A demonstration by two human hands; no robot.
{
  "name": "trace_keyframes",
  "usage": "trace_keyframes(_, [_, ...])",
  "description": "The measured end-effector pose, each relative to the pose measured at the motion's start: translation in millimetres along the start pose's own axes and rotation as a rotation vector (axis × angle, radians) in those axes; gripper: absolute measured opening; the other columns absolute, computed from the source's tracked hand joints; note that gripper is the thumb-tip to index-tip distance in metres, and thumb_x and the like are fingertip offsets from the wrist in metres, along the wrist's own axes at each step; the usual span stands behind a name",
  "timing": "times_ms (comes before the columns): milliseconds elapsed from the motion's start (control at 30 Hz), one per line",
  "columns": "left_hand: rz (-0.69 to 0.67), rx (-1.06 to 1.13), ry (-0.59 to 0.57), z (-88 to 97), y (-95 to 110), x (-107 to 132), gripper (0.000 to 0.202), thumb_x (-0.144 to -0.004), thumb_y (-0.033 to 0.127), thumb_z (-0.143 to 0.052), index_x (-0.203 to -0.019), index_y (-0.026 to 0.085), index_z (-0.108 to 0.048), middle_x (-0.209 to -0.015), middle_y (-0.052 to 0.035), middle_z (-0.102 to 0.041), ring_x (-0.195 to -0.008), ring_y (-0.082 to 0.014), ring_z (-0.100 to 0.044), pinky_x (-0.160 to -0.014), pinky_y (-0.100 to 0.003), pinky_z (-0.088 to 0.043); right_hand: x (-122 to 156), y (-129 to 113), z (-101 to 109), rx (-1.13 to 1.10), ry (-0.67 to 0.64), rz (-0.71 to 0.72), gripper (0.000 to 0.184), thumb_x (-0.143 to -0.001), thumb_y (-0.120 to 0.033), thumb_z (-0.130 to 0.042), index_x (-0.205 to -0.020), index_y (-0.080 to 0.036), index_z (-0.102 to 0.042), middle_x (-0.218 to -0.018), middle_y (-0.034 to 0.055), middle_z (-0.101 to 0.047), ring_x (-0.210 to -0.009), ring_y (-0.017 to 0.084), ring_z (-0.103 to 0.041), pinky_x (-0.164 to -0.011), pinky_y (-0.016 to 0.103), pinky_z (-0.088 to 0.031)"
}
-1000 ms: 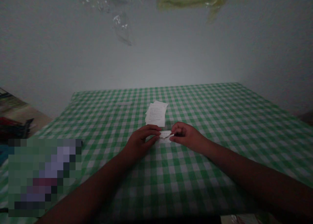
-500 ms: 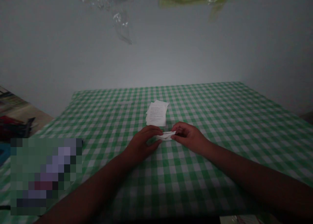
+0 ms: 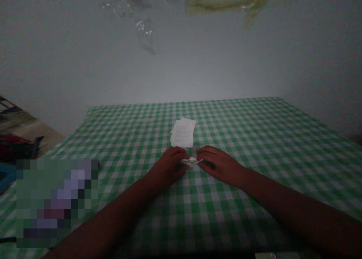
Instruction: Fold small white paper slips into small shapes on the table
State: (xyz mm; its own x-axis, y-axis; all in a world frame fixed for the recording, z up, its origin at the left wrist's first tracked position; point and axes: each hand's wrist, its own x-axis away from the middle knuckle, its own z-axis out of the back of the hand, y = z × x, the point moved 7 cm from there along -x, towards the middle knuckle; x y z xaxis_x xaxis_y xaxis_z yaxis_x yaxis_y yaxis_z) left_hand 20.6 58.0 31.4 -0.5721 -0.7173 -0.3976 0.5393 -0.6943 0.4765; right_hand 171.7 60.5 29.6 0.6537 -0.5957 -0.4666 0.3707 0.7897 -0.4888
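Note:
A small folded piece of white paper (image 3: 192, 161) is held low over the checked cloth, between my two hands. My left hand (image 3: 171, 163) grips its left end, with the thumb below and the fingers on top. At the other end, my right hand (image 3: 216, 163) has its fingers closed over the paper's edge. The fingertips partly cover both ends, so the exact folds are hard to make out. Just beyond my hands lies a small stack of printed paper sheets (image 3: 183, 134), its edges slightly fanned.
A green and white checked tablecloth (image 3: 240, 127) covers the table. At the left lies a pixelated, unrecognisable object (image 3: 60, 198). Blue and red items (image 3: 14, 149) show beyond the left edge. Clear plastic (image 3: 145, 34) and a yellow strip (image 3: 226, 2) are on the wall behind.
My right hand's fingers have moved from a pinch at the paper's end to lying over its top edge. The paper looks flatter and lower. The view has shifted slightly.

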Motion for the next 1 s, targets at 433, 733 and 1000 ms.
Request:
trace_keyframes(433, [0.029,-0.2,-0.099,-10.3,-5.6,2.0,0.032,-0.081,0.013,-0.067,-0.112,0.021,-0.061,-0.117,-0.0059,-0.06,-0.112,-0.0236,-0.052,-0.101,-0.042,-0.041,-2.5,3.4,-13.7,0.139,-0.106,-0.009,0.009,-0.091,-0.013,-0.055,-0.098,-0.017,-0.06,-0.098,0.0082,-0.061,-0.094,0.021,-0.056,-0.084,0.036,-0.05])
trace_keyframes(733, [0.025,-0.145,-0.21,-10.2,-2.6,-0.2,0.012,-0.086,0.014,-0.061,-0.098,0.018,-0.062,-0.1,-0.0046,-0.063,-0.096,-0.0189,-0.057,-0.088,-0.033,-0.045,-0.6,4.2,-12.3,0.075,-0.184,0.023,0.016,-0.098,-0.022,-0.048,-0.095,-0.018,-0.063,-0.093,0.0067,-0.063,-0.088,0.018,-0.057,-0.079,0.032,-0.05])
trace_keyframes(1000, [0.026,-0.094,-0.272,-14.9,-3.5,-3.4,0.003,-0.089,0.015,-0.06,-0.09,0.015,-0.063,-0.097,-0.0044,-0.061,-0.09,-0.0165,-0.057,-0.081,-0.028,-0.046,-0.2,4.1,-14.6,0.18,-0.155,0.067,0.012,-0.095,-0.023,-0.054,-0.099,-0.018,-0.064,-0.097,0.008,-0.064,-0.094,0.022,-0.055,-0.083,0.037,-0.049])
